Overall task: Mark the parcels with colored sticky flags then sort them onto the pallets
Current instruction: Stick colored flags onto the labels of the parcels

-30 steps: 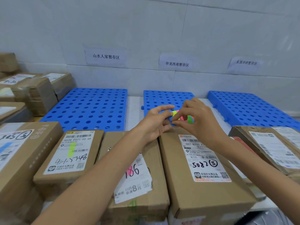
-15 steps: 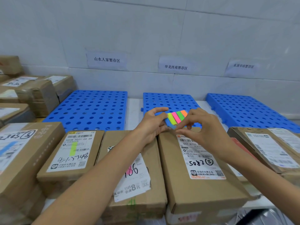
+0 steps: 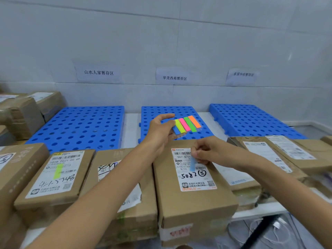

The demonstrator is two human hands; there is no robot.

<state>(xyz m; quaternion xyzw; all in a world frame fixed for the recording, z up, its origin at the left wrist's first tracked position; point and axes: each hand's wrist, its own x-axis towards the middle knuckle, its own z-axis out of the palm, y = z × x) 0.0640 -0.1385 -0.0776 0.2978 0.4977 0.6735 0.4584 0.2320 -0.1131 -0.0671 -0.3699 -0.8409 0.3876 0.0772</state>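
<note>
— Which way does the blue flag (image 3: 192, 163) lie?
— Lengthwise toward the person, its free end pointing at the near edge, over the label (image 3: 195, 178) of the parcel (image 3: 195, 203). The right hand (image 3: 206, 153) pinches its far end, fingers curled.
— And the left hand (image 3: 160, 130)?
— Raised over the middle pallet (image 3: 158, 112), gripping the flag pad (image 3: 186, 125) by its left edge, strips slanting.
</note>
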